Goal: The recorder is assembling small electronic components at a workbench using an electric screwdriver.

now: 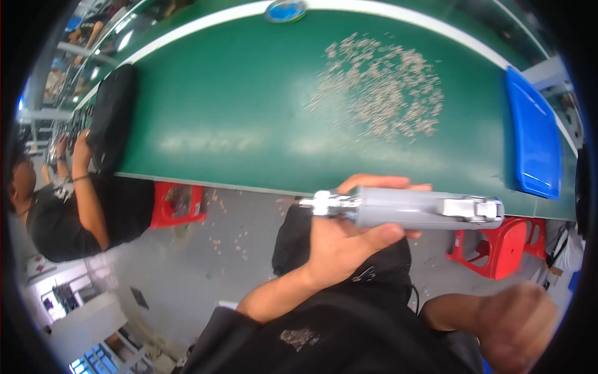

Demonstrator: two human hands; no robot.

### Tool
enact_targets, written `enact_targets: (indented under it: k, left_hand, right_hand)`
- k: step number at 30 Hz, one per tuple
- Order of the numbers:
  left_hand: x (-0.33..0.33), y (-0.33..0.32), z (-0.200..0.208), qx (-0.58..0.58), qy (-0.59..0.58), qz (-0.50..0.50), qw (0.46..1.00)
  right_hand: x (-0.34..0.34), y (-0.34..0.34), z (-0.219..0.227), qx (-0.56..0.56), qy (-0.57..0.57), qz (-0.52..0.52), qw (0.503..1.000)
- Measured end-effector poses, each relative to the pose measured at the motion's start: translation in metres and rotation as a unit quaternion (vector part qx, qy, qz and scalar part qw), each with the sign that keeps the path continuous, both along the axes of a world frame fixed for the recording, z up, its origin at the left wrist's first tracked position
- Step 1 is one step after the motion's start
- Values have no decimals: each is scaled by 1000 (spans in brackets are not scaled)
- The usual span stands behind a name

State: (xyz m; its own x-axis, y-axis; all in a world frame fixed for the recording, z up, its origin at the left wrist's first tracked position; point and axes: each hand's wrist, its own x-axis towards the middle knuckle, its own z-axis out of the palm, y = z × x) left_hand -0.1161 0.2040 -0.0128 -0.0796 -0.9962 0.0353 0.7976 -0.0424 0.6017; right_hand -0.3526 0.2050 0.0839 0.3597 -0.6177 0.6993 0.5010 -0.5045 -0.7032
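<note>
My left hand [333, 249] is closed around a grey cylindrical tool [398, 207], held level just in front of the table's near edge. The tool has a bright metal tip pointing left and a silver lever on its right end; its exact kind does not show. The thumb lies along the near side, and fingers wrap round from behind. My right hand [518, 324] is raised at the lower right, away from the tool. Motion smears its fingers, so what they hold, if anything, cannot be made out.
Many small pale pieces [389, 87] lie scattered on the green table [218, 93]. A blue tray [534, 134] rests at the right end, a round blue item [285, 10] at the far edge. Red stools [498, 249] stand below. At left, a co-worker [68, 215] sits near a black bag-like object [116, 118].
</note>
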Motion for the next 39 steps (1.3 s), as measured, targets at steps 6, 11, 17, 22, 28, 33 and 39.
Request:
enact_targets:
  k: [6,11,17,22,28,33,39]
  left_hand:
    - [-10,-3,11,-36,-46,11,998]
    - [-38,6,21,-17,-77,-85,993]
    - [-52,-7,31,42,-16,-151,988]
    - [-48,-35,39,40,21,-219,975]
    - [-47,-68,52,100,-54,-156,981]
    - [-50,-78,48,60,-111,-106,986]
    - [-75,-69,44,60,-29,-205,976]
  right_hand:
    - [24,1,-60,255,283,-27,924]
    - [56,-5,-81,290,-87,-117,946]
    - [59,-38,-94,135,-225,-47,964]
    - [55,-64,-80,64,-176,-33,982]
    - [44,-85,-82,101,-104,-49,988]
    - [43,-82,-78,244,-179,-1,953]
    - [35,-96,-78,56,-167,-79,981]
